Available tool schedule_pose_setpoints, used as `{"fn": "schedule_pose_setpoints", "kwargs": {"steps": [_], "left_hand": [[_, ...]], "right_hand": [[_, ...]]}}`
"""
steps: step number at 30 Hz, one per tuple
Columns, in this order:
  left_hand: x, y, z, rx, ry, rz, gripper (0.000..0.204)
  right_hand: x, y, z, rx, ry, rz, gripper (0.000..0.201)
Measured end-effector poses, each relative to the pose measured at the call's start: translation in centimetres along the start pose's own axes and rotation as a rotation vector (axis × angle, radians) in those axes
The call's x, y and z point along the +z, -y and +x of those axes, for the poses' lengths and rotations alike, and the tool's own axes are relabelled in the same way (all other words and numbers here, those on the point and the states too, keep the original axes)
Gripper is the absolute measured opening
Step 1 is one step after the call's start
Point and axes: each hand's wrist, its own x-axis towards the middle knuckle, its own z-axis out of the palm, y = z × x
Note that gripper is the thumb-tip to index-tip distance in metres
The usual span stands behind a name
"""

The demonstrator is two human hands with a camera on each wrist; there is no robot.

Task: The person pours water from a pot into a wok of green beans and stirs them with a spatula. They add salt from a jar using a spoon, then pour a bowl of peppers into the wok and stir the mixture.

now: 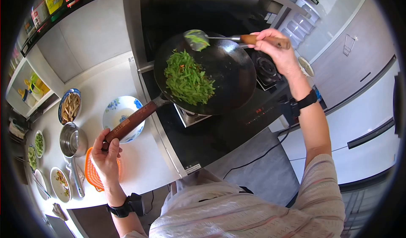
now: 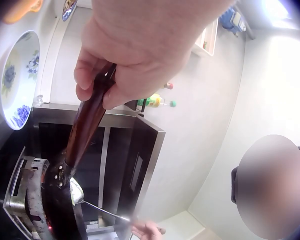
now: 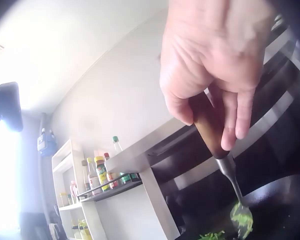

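Observation:
In the head view a dark wok (image 1: pixel 237 83) stands on the left burner, chopped green vegetables (image 1: pixel 188 78) heaped in its left half. My left hand (image 1: pixel 106 160) grips the end of the wok's wooden handle (image 1: pixel 131 121). My right hand (image 1: pixel 277 52) holds a spatula by its wooden handle (image 1: pixel 249 39); the spatula's metal head (image 1: pixel 196 40), with green pieces on it, is over the wok's far side. The left wrist view shows my left hand (image 2: pixel 135 55) round the handle end. In the right wrist view my right hand (image 3: pixel 215 65) grips the spatula handle (image 3: pixel 207 125).
On the counter at left are a floral bowl (image 1: pixel 122 111), an orange basket (image 1: pixel 94 170), a steel pot (image 1: pixel 72 140), a plate of brown strips (image 1: pixel 70 107) and several small dishes. A second burner (image 1: pixel 265 69) lies right of the wok. Bottles (image 1: pixel 54 0) stand on a rack at upper left.

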Motion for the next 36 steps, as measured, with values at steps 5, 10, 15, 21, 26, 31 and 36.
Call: {"fn": "schedule_pose_setpoints", "kwargs": {"steps": [5,10,15,21,26,31,36], "left_hand": [[0.1,-0.2,0.0,-0.009,-0.008,0.004,0.035],[-0.1,-0.2,0.0,0.004,0.001,0.013,0.033],[-0.1,-0.3,0.2,0.038,-0.008,0.033,0.031],[-0.3,-0.2,0.3,0.085,-0.010,0.019,0.032],[-0.1,-0.5,0.3,0.073,-0.025,0.050,0.031],[-0.3,-0.2,0.2,0.080,-0.014,0.028,0.032],[-0.2,-0.5,0.1,0.070,-0.009,0.055,0.032]], "right_hand": [[0.8,2.0,-2.5,-0.039,0.292,-0.184,0.008],[1.0,6.0,-1.8,-0.061,0.306,-0.330,0.007],[-1.1,10.7,0.9,-0.056,0.484,-0.193,0.008],[2.0,7.8,2.2,0.066,0.387,-0.221,0.016],[1.7,7.2,3.5,0.058,0.234,-0.076,0.019],[2.0,4.6,3.9,0.135,0.164,-0.146,0.019],[-2.4,10.1,3.7,0.185,0.572,-0.044,0.016]]}}
